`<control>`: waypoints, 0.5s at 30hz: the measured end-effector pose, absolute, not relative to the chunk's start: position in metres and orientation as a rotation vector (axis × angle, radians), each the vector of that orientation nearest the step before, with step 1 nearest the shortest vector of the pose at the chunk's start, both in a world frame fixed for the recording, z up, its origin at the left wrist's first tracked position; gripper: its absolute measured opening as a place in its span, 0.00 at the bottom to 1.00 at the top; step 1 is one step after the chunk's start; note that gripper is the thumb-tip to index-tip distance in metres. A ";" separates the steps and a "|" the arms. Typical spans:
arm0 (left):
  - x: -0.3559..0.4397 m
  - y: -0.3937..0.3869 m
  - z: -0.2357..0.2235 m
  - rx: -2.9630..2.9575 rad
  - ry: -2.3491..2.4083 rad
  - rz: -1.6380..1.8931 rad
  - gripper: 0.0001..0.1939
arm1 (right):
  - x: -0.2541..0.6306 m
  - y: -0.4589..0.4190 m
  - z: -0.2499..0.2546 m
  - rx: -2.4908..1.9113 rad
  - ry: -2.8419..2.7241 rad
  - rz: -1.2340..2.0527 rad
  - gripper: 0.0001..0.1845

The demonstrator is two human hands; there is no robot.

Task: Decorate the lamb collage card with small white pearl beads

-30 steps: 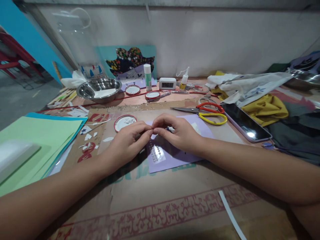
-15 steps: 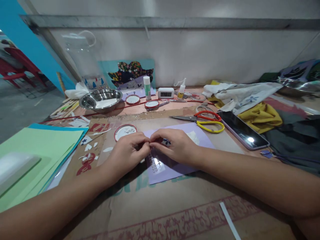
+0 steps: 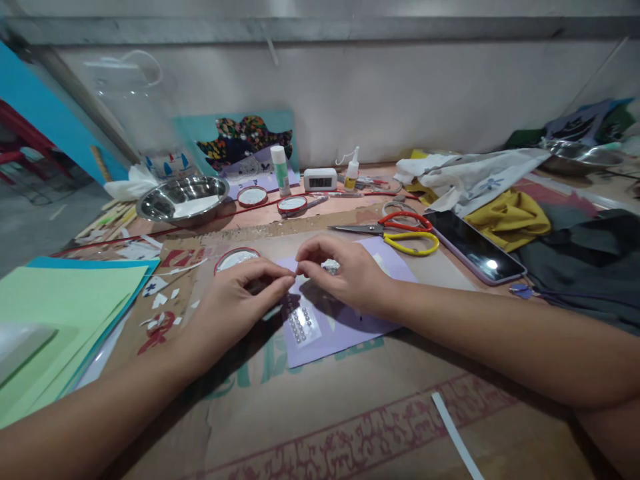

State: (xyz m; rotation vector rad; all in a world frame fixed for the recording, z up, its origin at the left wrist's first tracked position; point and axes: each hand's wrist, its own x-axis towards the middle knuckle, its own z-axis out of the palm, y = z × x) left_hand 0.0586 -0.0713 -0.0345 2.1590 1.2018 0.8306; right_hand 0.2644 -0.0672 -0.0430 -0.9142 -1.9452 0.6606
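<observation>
My left hand [image 3: 245, 293] is pinched, thumb against forefinger, just above the left side of a purple card [image 3: 375, 323]. A clear strip of small round stick-on beads [image 3: 301, 323] shows on the card, below those fingertips; its upper end is partly hidden by the hand. My right hand [image 3: 345, 273] hovers over the card with its thumb and forefinger tips brought together close to the left fingertips. Anything between either pair of fingertips is too small to make out. A red-rimmed lid [image 3: 235, 257] lies behind my left hand, partly covered.
Scissors [image 3: 400, 233] and a phone [image 3: 475, 248] lie behind and right of the card. A glue stick [image 3: 280, 170], a digital clock [image 3: 321, 179], a glue bottle [image 3: 352, 172] and a steel bowl [image 3: 183, 201] stand along the back. Green paper sheets [image 3: 65, 320] lie left.
My fingertips, which met over the bead strip, have moved slightly apart, and more of the strip's beads show. The whole view has shifted a little to the right.
</observation>
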 end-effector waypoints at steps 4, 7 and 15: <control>0.056 -0.072 -0.030 2.222 1.206 0.826 0.13 | 0.265 -0.067 -0.045 -0.902 -1.921 0.794 0.02; 0.051 -0.074 -0.020 2.297 1.224 0.828 0.15 | 0.264 -0.068 -0.046 -0.898 -1.908 0.868 0.02; 0.017 -0.051 0.031 2.377 1.606 0.772 0.23 | 0.264 -0.067 -0.045 -0.903 -1.946 0.823 0.02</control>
